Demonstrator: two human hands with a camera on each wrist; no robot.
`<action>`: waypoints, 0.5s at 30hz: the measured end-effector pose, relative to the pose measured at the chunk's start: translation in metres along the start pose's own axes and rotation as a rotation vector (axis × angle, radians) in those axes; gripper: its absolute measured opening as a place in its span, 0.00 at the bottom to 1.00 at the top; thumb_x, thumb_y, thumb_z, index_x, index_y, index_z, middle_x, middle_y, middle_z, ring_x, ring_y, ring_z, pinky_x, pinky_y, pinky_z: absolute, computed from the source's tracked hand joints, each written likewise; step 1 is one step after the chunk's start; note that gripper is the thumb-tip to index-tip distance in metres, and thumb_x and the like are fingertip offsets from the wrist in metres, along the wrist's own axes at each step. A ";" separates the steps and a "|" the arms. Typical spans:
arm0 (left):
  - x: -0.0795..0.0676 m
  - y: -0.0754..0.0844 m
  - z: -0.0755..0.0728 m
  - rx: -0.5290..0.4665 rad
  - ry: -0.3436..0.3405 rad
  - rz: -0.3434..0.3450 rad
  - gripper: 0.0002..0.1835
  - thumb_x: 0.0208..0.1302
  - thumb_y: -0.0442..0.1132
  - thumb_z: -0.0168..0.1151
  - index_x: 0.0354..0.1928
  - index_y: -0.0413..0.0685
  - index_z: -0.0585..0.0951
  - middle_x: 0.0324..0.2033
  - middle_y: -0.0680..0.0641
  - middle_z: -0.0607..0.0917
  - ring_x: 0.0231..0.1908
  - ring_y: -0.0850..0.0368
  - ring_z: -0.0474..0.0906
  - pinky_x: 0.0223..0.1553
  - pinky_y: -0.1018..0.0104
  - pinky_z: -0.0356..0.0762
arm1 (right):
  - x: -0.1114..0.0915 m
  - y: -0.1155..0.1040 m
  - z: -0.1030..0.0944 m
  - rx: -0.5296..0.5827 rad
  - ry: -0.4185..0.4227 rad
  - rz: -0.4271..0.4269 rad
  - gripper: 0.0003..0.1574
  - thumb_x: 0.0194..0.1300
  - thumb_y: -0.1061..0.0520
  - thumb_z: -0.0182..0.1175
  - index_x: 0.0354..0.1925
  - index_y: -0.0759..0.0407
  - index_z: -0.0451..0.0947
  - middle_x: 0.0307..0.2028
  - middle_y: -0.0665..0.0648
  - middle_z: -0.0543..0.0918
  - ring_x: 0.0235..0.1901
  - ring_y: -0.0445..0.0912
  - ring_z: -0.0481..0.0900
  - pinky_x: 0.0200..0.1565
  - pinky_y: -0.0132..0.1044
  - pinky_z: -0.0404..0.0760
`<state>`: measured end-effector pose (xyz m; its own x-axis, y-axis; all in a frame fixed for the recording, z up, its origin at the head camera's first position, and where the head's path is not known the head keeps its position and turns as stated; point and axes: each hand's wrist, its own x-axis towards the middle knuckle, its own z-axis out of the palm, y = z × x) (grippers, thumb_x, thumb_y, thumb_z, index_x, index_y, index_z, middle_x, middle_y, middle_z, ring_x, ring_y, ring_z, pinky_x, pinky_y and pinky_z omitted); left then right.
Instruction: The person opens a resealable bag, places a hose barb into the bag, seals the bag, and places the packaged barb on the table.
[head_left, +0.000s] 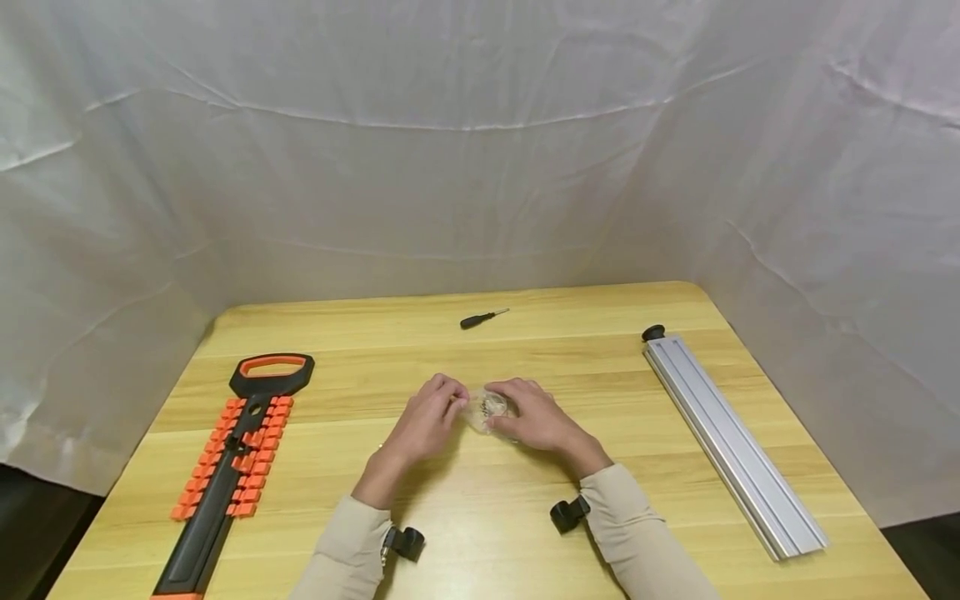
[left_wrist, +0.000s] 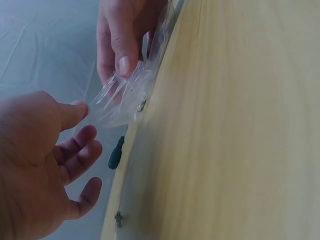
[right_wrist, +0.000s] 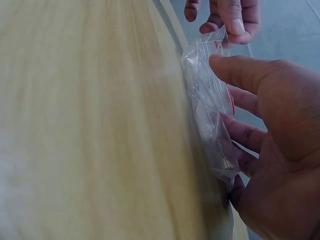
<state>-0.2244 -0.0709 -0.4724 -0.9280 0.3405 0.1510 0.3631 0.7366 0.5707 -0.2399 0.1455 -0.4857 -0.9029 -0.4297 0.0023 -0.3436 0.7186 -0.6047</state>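
Observation:
A small clear zip-lock plastic bag lies between both hands, close over the table, with small metal parts inside. My left hand pinches the bag's edge between thumb and index finger, while its other fingers hang loosely bent, as the left wrist view shows. From the other side my right hand holds the bag, thumb over the red-striped zip end and fingers behind. The right wrist view shows the crumpled bag stretching along those fingers. Part of it is hidden by the right hand in the head view.
Toward the back of the wooden table lies a black-handled screwdriver. A black holder with orange clips is at the left. Along the right side rests a grooved aluminium profile with a black round foot. Grey sheeting hangs around the table.

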 end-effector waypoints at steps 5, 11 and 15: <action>-0.003 -0.003 -0.006 -0.024 0.022 -0.029 0.08 0.75 0.44 0.49 0.43 0.53 0.77 0.44 0.53 0.76 0.44 0.57 0.71 0.49 0.54 0.70 | 0.000 0.001 0.000 -0.003 0.008 -0.012 0.35 0.62 0.43 0.63 0.66 0.44 0.69 0.61 0.51 0.75 0.61 0.50 0.69 0.61 0.53 0.65; -0.008 -0.012 -0.013 -0.061 0.032 -0.080 0.08 0.75 0.44 0.48 0.43 0.54 0.77 0.43 0.54 0.76 0.43 0.59 0.71 0.44 0.61 0.71 | 0.000 0.002 0.001 -0.007 0.005 -0.011 0.35 0.62 0.43 0.63 0.66 0.44 0.69 0.61 0.51 0.75 0.61 0.50 0.70 0.61 0.53 0.65; -0.012 -0.020 -0.019 -0.102 0.034 -0.110 0.09 0.75 0.45 0.48 0.44 0.53 0.76 0.43 0.54 0.76 0.41 0.59 0.71 0.41 0.63 0.71 | 0.000 0.002 0.002 0.004 0.006 0.000 0.35 0.62 0.43 0.64 0.66 0.43 0.69 0.61 0.51 0.75 0.60 0.50 0.70 0.61 0.52 0.64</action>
<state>-0.2222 -0.1011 -0.4700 -0.9645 0.2402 0.1095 0.2507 0.7042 0.6643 -0.2407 0.1461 -0.4882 -0.9045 -0.4265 0.0068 -0.3423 0.7162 -0.6082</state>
